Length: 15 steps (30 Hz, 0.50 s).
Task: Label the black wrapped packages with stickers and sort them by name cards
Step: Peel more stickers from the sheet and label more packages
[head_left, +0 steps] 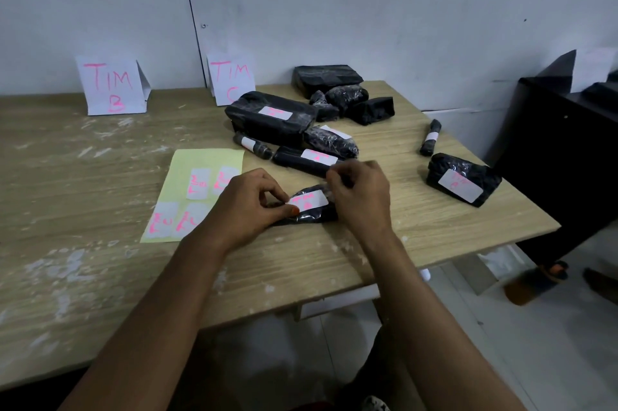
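Both hands' fingers point(282, 202) pinch the sticker point(309, 200) onto a package point(312, 215).

Pkgs point(294, 129) crowding right; table point(83, 159) left bare

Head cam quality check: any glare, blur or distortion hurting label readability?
Head view: wide-angle bending curves the table edge; soft overall, so pink writing on the sticker under both hands is unreadable; plastic wrap on the right-hand package glints; name cards stay legible.
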Each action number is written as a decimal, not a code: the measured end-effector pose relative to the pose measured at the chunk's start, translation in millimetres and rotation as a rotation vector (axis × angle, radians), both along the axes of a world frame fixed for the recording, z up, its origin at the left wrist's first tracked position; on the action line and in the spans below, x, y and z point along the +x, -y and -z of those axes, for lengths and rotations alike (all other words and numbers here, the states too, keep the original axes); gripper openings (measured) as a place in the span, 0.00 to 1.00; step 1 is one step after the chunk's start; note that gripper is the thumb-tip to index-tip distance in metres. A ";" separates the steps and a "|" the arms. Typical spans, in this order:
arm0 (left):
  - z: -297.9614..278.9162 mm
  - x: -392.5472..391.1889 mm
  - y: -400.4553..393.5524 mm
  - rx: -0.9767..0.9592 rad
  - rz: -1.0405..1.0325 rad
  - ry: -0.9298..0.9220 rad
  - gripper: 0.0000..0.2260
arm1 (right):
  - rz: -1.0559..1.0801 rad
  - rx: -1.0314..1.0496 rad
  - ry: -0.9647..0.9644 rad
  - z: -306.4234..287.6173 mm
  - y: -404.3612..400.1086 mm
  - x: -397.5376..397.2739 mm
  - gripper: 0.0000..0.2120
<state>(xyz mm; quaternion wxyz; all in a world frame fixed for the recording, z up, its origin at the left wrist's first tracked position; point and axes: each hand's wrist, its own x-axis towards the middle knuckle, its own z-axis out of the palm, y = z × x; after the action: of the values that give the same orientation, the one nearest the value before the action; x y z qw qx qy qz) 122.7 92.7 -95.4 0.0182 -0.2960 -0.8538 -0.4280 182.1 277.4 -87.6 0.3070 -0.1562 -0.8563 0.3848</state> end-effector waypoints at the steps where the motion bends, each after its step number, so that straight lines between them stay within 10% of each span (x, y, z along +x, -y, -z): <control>1: 0.9 0.0 -1.5 -0.007 0.000 -0.020 0.09 | 0.012 0.024 -0.020 -6.0 -7.4 -10.7 0.06; 7: 6.5 0.6 -17.6 -0.012 0.012 -0.109 0.07 | -0.091 0.440 0.264 -13.7 -48.4 -77.4 0.23; 15: 6.1 -7.3 -36.8 -0.044 0.029 -0.159 0.07 | -0.170 0.530 0.429 -25.7 -72.4 -95.5 0.21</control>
<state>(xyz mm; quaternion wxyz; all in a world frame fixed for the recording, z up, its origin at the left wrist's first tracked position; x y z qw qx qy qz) 115.4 129.5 -101.5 0.0734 -0.3415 -0.8544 -0.3847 86.6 349.8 -62.0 0.1167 -0.0765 -0.9814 0.1318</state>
